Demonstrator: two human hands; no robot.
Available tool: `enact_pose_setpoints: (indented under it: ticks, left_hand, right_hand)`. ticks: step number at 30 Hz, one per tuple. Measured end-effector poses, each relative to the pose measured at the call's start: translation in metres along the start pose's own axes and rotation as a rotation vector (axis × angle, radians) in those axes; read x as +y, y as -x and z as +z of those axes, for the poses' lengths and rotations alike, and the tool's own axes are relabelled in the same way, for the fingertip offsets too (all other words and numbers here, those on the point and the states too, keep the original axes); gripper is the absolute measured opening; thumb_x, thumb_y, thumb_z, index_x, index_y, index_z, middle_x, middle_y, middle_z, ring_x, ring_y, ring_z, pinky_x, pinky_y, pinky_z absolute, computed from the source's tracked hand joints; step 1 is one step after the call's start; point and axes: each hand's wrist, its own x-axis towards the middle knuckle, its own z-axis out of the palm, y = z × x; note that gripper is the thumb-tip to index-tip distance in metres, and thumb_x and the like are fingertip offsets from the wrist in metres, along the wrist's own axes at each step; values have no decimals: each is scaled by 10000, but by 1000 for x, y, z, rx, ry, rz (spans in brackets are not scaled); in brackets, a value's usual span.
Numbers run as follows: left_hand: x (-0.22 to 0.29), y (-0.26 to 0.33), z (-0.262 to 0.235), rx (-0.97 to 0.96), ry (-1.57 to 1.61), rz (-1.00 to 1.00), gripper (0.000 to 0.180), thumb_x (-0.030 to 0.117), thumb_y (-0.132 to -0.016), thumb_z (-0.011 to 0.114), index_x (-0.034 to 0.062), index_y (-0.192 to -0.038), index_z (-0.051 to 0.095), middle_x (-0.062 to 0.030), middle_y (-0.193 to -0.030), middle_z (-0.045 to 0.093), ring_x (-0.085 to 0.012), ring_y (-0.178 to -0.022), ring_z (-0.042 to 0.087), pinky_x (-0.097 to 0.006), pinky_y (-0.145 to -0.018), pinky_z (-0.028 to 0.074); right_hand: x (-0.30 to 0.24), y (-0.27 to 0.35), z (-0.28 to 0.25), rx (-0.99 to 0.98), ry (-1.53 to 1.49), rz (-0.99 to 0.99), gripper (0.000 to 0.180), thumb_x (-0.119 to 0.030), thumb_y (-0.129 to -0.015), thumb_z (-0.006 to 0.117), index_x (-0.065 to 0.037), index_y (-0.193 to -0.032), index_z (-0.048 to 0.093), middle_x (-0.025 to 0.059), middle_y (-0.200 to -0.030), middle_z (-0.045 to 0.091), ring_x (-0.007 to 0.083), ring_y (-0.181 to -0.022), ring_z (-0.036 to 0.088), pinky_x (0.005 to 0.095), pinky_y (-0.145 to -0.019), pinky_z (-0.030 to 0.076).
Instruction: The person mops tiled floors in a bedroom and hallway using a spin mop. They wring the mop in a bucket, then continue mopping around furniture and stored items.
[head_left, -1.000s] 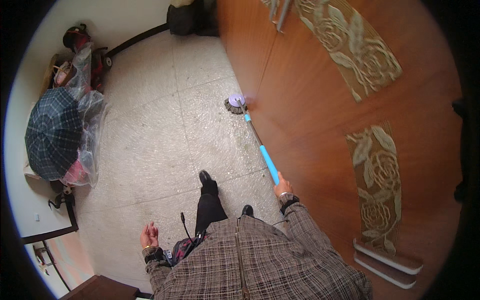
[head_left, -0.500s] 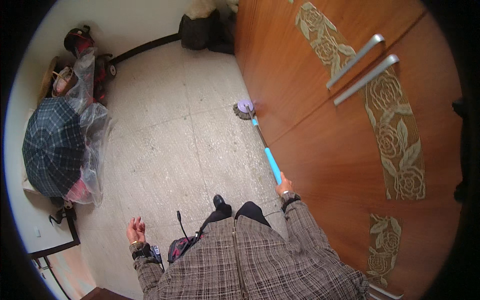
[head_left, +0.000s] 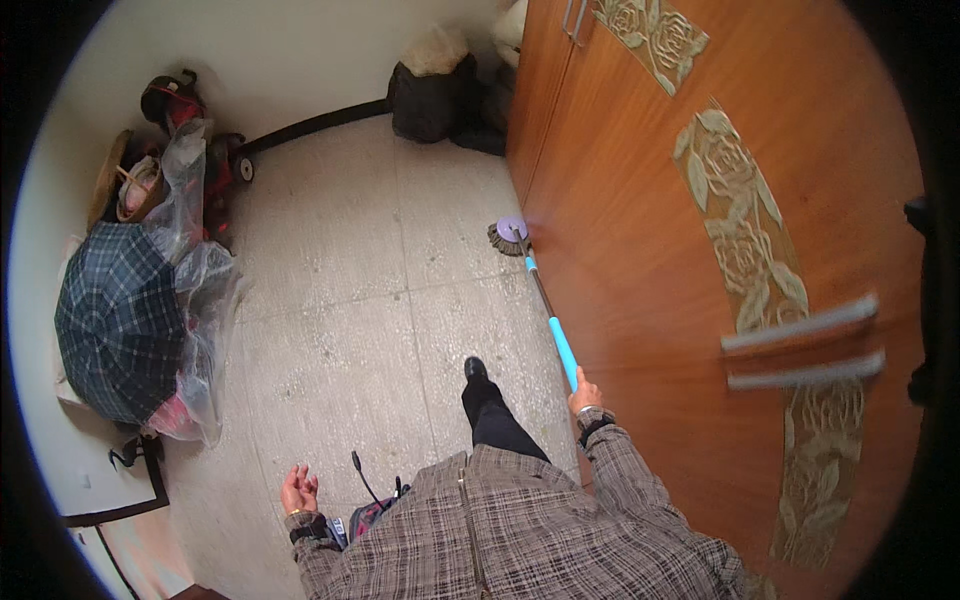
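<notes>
My right hand point(head_left: 584, 392) is closed around the blue handle of a mop point(head_left: 563, 352) with a metal shaft. Its round mop head point(head_left: 510, 236), purple on top with a dark fringe, rests on the speckled floor point(head_left: 330, 330), close against the bottom of the wooden cabinet point(head_left: 620, 200). My left hand point(head_left: 300, 492) hangs low at my left side with nothing in it, its fingers loosely curled and apart. Beside it a small pinkish-black bag point(head_left: 370, 517) shows at my waist, partly covered by my checked jacket.
Along the left wall stand an open plaid umbrella point(head_left: 118, 322), clear plastic sheeting point(head_left: 207, 340), a wicker basket point(head_left: 139, 188) and a red-and-black wheeled thing point(head_left: 222, 180). Black bags point(head_left: 432, 100) sit in the far corner. Long silver handles point(head_left: 805, 370) jut from the cabinet doors on the right.
I have stepped forward along the cabinet, one foot now out ahead. The mop has gone forward with my right hand, still held. My left hand remains low at my side.
</notes>
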Motion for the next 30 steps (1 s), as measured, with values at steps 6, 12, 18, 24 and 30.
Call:
enact_pose_setpoints:
  ticks: [6, 12, 18, 24, 30]
  left_hand:
    - [22, 1, 67, 46, 23, -5, 343, 191, -862, 595, 48, -1161, 509, -128, -1095, 598, -78, -506, 478, -281, -664, 515]
    - [42, 20, 119, 150, 76, -19, 258, 171, -841, 644, 70, -1056, 543, -89, -1037, 617, -80, -452, 451, -268, -612, 513]
    - [54, 31, 122, 224, -12, 0, 379, 259, -847, 615, 70, -1162, 520, -128, -1007, 595, -101, -557, 474, -304, -675, 501]
    - [72, 15, 107, 255, -41, -7, 370, 262, -857, 607, 59, -1154, 520, -127, -995, 588, -103, -538, 457, -327, -667, 507]
    - [111, -61, 112, 135, -77, -35, 388, 244, -860, 595, 49, -1186, 516, -127, -963, 594, -122, -511, 465, -335, -666, 516]
  right_hand:
    - [-88, -127, -44, -20, -25, 30, 671, -67, -794, 525, -185, -1419, 313, 220, -1002, 628, 390, -948, 612, 477, -830, 494]
    - [-176, -248, -86, 4, 4, 7, 594, -97, -864, 483, -185, -1422, 299, 202, -1043, 622, 374, -970, 613, 485, -825, 498]
    - [-247, -342, -130, 92, 38, -30, 454, -129, -918, 404, -178, -1369, 373, 205, -1034, 624, 367, -971, 620, 478, -811, 504]
    - [-293, -382, -161, 44, -20, -41, 381, -163, -947, 369, -112, -1322, 416, 217, -1102, 609, 371, -1024, 601, 471, -842, 501]
    - [-258, -303, -101, 101, -30, -122, 479, -133, -903, 429, -128, -1376, 353, 241, -994, 626, 421, -943, 606, 513, -796, 498]
